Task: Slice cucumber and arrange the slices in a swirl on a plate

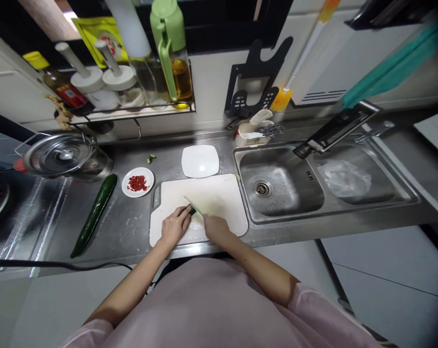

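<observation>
My left hand (176, 224) is closed over a piece of cucumber (192, 210) on the white cutting board (226, 188). Most of that piece is hidden under my fingers; a dark green end shows beside the blade. In my right hand (216, 229) is the handle of a kitchen knife (194, 205), its blade pointing up and left, right against the cucumber piece. Pale wet traces mark the board around the knife. A whole cucumber (95, 212) lies on the steel counter to the left.
Behind the board sits a white square plate (200, 161). A round plate (147, 190) holds chopped red pieces. Cucumber ends (151, 158) lie farther back. A steel pot (64, 157) stands left, a double sink (287, 212) right, an oil bottle (180, 72) on the rack.
</observation>
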`<state>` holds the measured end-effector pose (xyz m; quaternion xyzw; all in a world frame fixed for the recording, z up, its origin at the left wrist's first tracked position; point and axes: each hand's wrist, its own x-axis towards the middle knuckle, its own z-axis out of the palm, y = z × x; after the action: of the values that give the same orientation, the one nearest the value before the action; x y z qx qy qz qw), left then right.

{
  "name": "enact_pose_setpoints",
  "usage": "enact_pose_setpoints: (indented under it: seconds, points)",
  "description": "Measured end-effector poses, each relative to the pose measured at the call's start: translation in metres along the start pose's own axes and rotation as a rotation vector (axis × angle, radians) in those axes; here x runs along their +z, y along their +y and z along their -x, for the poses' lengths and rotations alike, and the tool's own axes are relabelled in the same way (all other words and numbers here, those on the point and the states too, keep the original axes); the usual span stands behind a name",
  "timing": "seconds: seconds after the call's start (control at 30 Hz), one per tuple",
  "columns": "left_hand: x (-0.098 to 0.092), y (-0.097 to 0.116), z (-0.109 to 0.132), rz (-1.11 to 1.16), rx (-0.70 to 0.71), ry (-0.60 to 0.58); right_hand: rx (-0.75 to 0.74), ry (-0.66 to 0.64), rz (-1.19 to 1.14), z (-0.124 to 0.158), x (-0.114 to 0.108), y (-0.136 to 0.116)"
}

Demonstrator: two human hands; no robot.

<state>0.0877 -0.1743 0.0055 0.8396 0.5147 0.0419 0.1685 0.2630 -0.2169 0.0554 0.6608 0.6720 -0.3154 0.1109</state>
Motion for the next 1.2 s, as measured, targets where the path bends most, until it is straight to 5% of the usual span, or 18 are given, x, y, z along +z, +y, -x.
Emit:
enact_pose_setpoints:
  seconds: [0.53,0.9,1.0,1.2]
  points:
    - [0.0,0.003,0.002,-0.024,-0.016,0.014,0.025,0.073,-0.033,-0.008,0.008,-0.005]
    - [-0.005,0.011,0.007,0.008,-0.036,0.049,0.172,0.251,0.09,0.017,-0.005,0.028]
    - [-0.002,0.008,0.011,0.039,-0.037,0.108,0.223,0.322,0.125,0.024,-0.007,0.036]
    - [-0.014,0.019,0.004,0.247,-0.07,0.404,0.202,0.435,0.171,0.033,-0.008,0.04]
